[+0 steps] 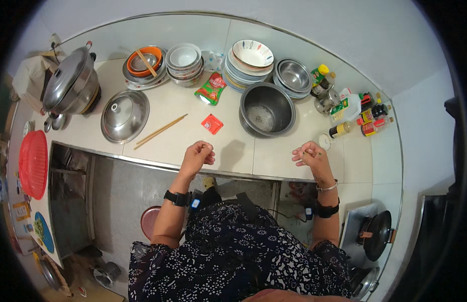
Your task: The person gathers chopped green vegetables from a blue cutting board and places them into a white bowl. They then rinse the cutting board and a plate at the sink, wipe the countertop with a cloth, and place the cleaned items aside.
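My left hand point(199, 156) hovers over the counter's front edge with its fingers curled together; nothing can be made out in it. My right hand point(311, 154) is raised to the right, fingers partly spread and bent, small green bits stuck to it and no object held. Beyond my left hand lie a red square packet point(212, 124) and a pair of wooden chopsticks point(161, 131). A dark rice-cooker inner pot point(267, 110) stands between and behind the hands. Farther back, a green and red seasoning pouch point(211, 89) lies in front of the stacked bowls point(184, 65).
A domed metal lid point(125, 116) and lidded steamer pot point(69, 83) stand left. Stacked plates point(245, 71) and metal bowls point(293, 77) line the back; several bottles point(373, 113) stand right. A red plastic basket point(33, 165) is far left, a black wok point(377, 236) lower right.
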Demonstrator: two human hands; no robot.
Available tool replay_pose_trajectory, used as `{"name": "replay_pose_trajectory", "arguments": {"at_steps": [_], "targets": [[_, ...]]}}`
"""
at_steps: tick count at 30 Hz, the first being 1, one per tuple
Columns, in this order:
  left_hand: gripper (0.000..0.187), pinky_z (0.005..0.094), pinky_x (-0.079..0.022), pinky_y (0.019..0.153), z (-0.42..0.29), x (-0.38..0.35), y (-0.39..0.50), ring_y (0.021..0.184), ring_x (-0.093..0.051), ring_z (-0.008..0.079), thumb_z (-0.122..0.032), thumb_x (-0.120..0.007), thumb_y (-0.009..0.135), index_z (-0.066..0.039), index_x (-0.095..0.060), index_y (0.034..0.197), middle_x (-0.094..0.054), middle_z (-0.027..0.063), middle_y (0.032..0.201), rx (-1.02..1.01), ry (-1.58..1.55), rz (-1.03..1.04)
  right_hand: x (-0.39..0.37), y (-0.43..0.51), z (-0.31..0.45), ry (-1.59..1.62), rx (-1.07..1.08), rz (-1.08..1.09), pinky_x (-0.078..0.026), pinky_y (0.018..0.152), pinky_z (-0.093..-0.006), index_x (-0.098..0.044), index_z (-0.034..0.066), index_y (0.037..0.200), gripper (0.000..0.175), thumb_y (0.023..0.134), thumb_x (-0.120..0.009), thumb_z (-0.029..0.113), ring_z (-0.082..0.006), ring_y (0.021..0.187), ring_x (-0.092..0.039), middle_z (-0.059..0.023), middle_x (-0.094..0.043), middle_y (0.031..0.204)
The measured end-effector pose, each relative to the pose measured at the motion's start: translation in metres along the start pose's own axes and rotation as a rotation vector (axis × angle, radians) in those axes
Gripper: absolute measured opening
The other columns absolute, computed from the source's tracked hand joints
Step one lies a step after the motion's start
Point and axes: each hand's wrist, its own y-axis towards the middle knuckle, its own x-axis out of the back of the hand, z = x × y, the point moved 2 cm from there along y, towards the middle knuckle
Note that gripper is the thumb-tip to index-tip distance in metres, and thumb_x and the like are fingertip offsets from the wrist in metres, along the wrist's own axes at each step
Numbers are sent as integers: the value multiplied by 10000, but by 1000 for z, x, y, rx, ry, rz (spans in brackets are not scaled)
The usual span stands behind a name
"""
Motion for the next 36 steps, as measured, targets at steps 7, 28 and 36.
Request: {"name": "replay_pose_trajectory", "arguments": {"at_steps": [7,28,36], "targets": [[204,270,-556,611,-46,11,72,652,-629,127,-235,-601,966,-35,-612,926,-637,50,782,11,32,-23,-11,65,9,68,-28,10,-546,689,-259,-594,61,927,130,873,-660,158,-150,826,-665,-101,-684,976],[223,275,-554,636,-71,-15,163,699,-636,138,-225,-587,960,-9,-605,1010,-640,68,830,37,119,-92,4,249,23,313,-52,-28,-570,608,-287,-562,11,1112,264,903,-643,148,-168,755,-654,-97,-658,970],[190,269,-514,591,-101,-44,264,650,-615,152,-177,-614,903,5,-612,954,-609,49,779,-33,107,-162,-14,373,25,272,-192,-53,-605,593,-325,-548,-91,1079,337,894,-653,171,-237,759,-667,-173,-623,1000]]}}
